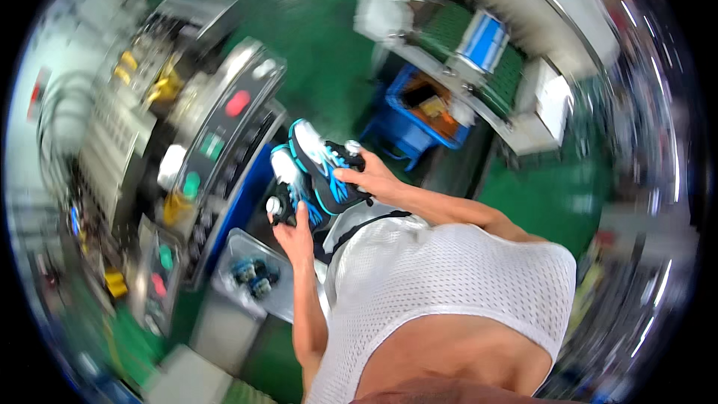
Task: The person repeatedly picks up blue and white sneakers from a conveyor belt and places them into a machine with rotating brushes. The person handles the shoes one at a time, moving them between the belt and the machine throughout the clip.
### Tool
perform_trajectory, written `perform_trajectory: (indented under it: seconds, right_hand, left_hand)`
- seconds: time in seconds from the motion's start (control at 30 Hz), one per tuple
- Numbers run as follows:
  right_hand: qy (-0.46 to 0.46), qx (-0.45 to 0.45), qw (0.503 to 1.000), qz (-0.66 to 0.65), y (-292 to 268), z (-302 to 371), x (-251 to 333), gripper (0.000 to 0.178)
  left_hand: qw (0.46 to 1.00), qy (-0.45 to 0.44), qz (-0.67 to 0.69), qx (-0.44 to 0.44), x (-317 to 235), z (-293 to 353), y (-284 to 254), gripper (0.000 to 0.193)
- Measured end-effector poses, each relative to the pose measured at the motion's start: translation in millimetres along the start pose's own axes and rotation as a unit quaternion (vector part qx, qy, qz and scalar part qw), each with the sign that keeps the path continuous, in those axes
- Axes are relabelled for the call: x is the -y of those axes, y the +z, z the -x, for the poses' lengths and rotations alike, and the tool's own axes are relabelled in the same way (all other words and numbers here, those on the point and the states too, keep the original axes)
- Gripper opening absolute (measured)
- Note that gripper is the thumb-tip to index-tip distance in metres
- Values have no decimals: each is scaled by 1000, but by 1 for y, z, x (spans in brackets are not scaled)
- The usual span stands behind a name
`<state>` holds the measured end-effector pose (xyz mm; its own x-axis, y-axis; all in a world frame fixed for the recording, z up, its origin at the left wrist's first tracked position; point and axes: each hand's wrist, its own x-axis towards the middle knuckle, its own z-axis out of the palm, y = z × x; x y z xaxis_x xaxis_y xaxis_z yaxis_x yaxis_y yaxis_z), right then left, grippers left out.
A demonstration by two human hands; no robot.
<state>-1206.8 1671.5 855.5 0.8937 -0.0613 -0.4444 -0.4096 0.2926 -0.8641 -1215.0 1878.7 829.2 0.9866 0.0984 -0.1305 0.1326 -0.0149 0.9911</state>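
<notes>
My left hand is closed round the heel end of a black, white and blue sneaker, its thumb raised along the side. A matching sneaker lies against it on the right, with my right hand gripping it at the heel, thumb over the blue laces. Both toes point away from me, up and left. At each heel a round whitish piece shows, the left one by my left fingers and the right one by my right fingers. The soles are mostly hidden.
At left stands a machine panel with red and green buttons. A clear plastic bin holding small blue-and-dark items is below my left forearm. To the right are a blue crate and a green-belted conveyor. The floor is green.
</notes>
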Motion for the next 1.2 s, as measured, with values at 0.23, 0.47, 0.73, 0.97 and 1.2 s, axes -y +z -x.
perform_trajectory:
  seconds: [0.23,0.47,0.73,0.97,1.2]
  right_hand:
    - [-178,-336,916,-129,-125,38,54,51]
    - [-149,-592,781,134,-288,35,119,68]
    - [-134,-639,726,215,-396,-76,142,70]
    - [-447,-510,700,223,-288,-82,153,45]
    - [-156,172,941,247,-83,-117,24,48]
  left_hand:
    - [961,18,6,277,-56,-72,140,52]
    - [897,184,-46,400,-78,-157,402,59]
    - [855,367,-160,329,-19,-243,578,65]
    - [858,317,-84,396,-31,-162,391,51]
    - [890,2,-435,134,91,-36,-77,30]
